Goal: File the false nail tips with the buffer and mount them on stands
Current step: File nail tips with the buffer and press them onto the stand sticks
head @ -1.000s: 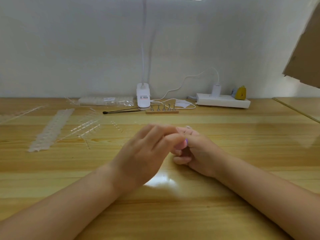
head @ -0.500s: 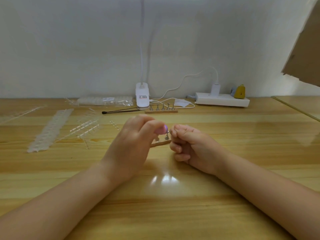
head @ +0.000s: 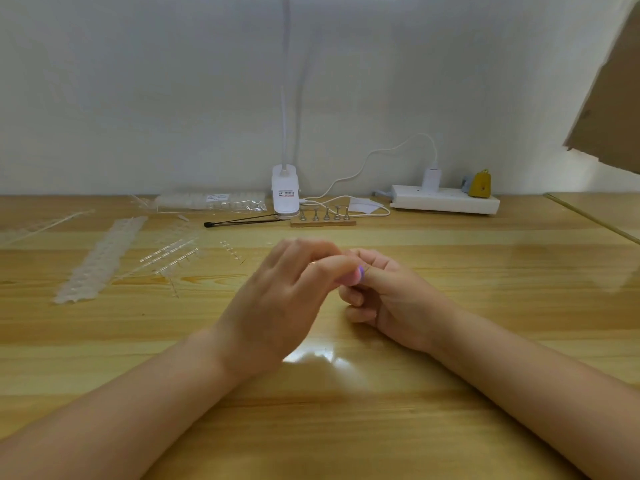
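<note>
Purple-pink buffer block (head: 356, 274) sits pinched in the left hand (head: 277, 306), its fingers curled round it, touching the right hand (head: 391, 299); whether those curled fingers hold a nail tip, I cannot tell.

Left hand (head: 277, 299) now closes back against right hand (head: 391, 299); pink-purple buffer (head: 356, 276) meets right fingertips; the near stand, visible 0.5 s ago, is apparently hidden.

My left hand (head: 277, 306) pinches the pink buffer (head: 354, 276) against my curled right hand (head: 391, 299) over the table (head: 346, 427).
</note>
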Demonstrator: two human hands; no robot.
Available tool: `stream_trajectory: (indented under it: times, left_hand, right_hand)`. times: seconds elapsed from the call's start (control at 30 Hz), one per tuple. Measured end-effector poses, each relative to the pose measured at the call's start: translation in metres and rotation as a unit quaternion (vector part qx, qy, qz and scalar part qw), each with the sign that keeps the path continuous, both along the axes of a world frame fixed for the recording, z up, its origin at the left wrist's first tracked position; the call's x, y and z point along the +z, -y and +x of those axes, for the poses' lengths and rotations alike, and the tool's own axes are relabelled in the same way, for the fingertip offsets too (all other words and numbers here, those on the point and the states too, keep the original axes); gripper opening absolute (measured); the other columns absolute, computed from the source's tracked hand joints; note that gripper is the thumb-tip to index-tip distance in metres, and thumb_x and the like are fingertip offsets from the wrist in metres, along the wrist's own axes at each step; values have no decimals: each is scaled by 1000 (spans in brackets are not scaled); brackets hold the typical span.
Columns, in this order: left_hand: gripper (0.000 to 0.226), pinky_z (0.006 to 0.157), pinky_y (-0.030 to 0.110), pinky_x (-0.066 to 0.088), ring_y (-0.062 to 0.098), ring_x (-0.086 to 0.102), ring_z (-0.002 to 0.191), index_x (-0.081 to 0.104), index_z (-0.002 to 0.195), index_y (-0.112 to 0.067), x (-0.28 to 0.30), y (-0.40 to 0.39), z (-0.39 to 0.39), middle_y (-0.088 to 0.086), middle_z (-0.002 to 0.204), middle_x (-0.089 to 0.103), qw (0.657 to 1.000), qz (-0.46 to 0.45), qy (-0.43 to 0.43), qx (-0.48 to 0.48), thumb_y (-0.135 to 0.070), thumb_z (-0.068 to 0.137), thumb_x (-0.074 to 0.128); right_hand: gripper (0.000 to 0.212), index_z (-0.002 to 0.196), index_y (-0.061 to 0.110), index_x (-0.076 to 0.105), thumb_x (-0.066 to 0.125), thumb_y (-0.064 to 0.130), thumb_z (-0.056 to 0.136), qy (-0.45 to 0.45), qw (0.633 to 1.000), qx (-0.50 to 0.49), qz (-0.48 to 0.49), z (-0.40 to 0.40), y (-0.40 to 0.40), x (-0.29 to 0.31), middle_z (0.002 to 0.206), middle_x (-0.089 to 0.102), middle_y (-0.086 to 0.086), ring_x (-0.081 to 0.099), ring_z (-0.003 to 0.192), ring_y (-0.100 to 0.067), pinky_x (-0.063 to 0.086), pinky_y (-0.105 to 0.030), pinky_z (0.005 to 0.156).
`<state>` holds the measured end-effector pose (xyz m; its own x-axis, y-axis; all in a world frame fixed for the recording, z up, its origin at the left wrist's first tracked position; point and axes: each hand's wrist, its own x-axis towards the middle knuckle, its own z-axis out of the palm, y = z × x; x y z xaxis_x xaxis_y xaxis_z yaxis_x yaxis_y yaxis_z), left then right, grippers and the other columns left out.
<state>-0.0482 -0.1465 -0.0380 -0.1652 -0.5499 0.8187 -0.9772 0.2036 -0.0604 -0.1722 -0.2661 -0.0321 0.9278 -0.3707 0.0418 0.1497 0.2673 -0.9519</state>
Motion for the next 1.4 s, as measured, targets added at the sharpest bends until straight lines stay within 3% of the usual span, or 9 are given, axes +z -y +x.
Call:
stream_trajectory:
  times: [0.1,0.33,0.47,0.6,0.8,0.9,1.1,1.27,1.4]
  left_hand:
    - [39,85,41,48,30,58,93,48,114,-19,1,-3,13,12,104,61,997,22,-49,48,-1,85,68]
    - [24,83,30,45,22,52,88,51,112,-19,3,-2,-1,3,108,51,995,-34,92,11,-3,95,54]
    - [46,85,29,41,27,55,87,50,111,-18,6,-4,11,11,100,60,996,-50,38,71,7,79,72]
    - [33,89,24,39,21,51,90,52,113,-20,-1,-1,-8,2,108,49,995,-46,86,-4,-1,89,63]
    - [34,89,30,40,29,57,88,49,112,-20,6,-5,8,11,101,57,997,-26,-71,29,-3,88,64]
    - [34,89,28,42,23,58,92,50,114,-19,4,-2,-13,2,108,52,998,-21,-32,-48,-1,88,63]
    - [27,86,24,41,28,58,91,47,115,-22,6,-7,7,11,104,57,997,9,-71,18,-14,91,56]
    - [44,91,20,36,24,59,88,51,111,-21,-2,-1,-7,3,108,52,999,-8,26,-21,4,81,71]
    - [38,84,35,45,29,56,88,48,112,-21,4,-7,11,12,101,57,998,-1,-40,44,-2,85,67]
  right_hand:
    - [18,75,13,48,50,26,87,5,1000,1,17,0,1,3,60,36,4,33,54,-9,22,-19,46]
    - [18,77,13,50,48,11,95,-7,999,29,-26,-1,0,2,66,34,-1,33,55,-9,25,-18,45]
    - [15,77,14,48,50,23,89,-12,999,29,-4,-1,3,2,62,34,4,36,54,-8,27,-18,46]
    - [8,82,11,53,51,9,89,-11,998,55,-25,0,3,0,65,35,0,34,54,-8,28,-18,45]
    - [17,74,15,51,49,23,89,-12,999,48,0,-2,4,2,62,35,4,36,56,-10,29,-18,47]
    - [10,82,13,48,52,13,91,-10,998,61,-21,-2,4,0,63,39,3,37,55,-8,31,-18,47]
    - [15,76,15,48,47,22,90,-8,997,73,-4,-2,5,0,64,31,3,37,57,-10,30,-19,50]
    - [5,82,12,46,48,12,86,-10,995,100,-23,-2,6,1,61,42,3,39,56,-9,32,-20,51]
    - [18,75,15,45,49,19,92,-10,995,96,-7,-2,5,1,63,35,4,39,57,-10,32,-20,51]
